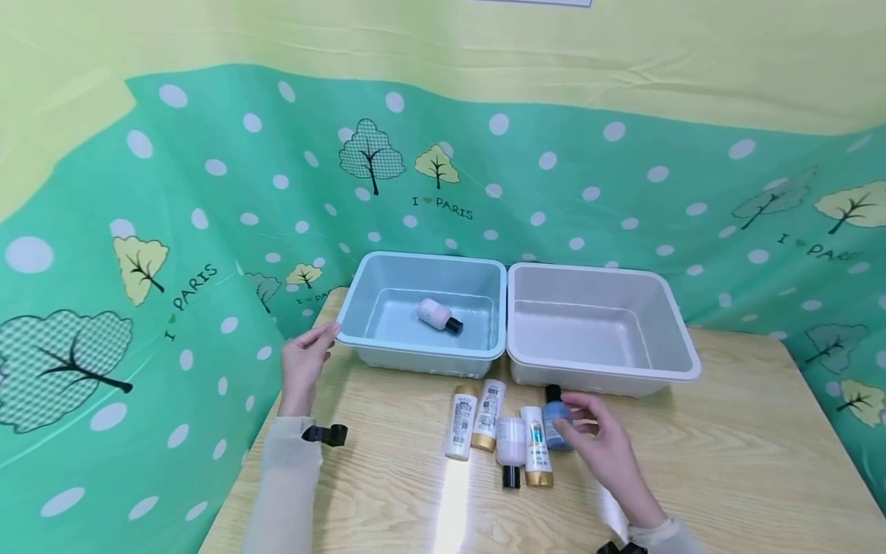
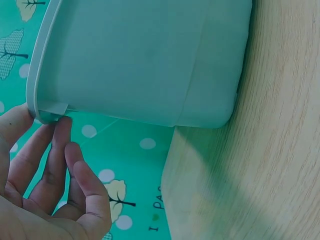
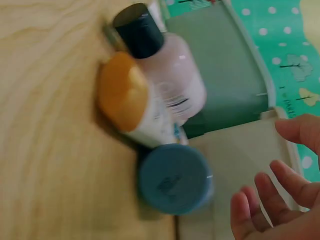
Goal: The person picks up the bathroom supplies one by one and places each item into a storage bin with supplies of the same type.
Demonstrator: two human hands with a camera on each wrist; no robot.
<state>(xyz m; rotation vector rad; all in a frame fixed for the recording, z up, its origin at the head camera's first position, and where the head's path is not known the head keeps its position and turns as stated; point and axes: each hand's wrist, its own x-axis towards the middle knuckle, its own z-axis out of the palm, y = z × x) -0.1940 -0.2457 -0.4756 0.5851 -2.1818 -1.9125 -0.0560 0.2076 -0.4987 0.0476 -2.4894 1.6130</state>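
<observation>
My left hand (image 1: 308,358) pinches the front left corner of a light blue plastic bin (image 1: 422,355); in the left wrist view the thumb is at the rim and fingertips lie under it. A pinkish bottle (image 1: 434,314) with a black cap lies inside that bin. On the table, my right hand (image 1: 604,440) hovers beside a blue bottle (image 1: 557,425) with a black cap, its fingers spread and loosely bent. The right wrist view shows a gap between those fingers and the blue bottle's round base (image 3: 175,179). Left of it lie a white tube (image 1: 537,442) and another pinkish bottle (image 1: 511,442).
A pale grey bin (image 1: 595,372) stands right of the blue one, their rims side by side. Two more white tubes with gold caps, one outer (image 1: 460,427) and one inner (image 1: 488,412), lie before the blue bin. A green printed cloth (image 1: 554,192) hangs behind the wooden table (image 1: 754,431).
</observation>
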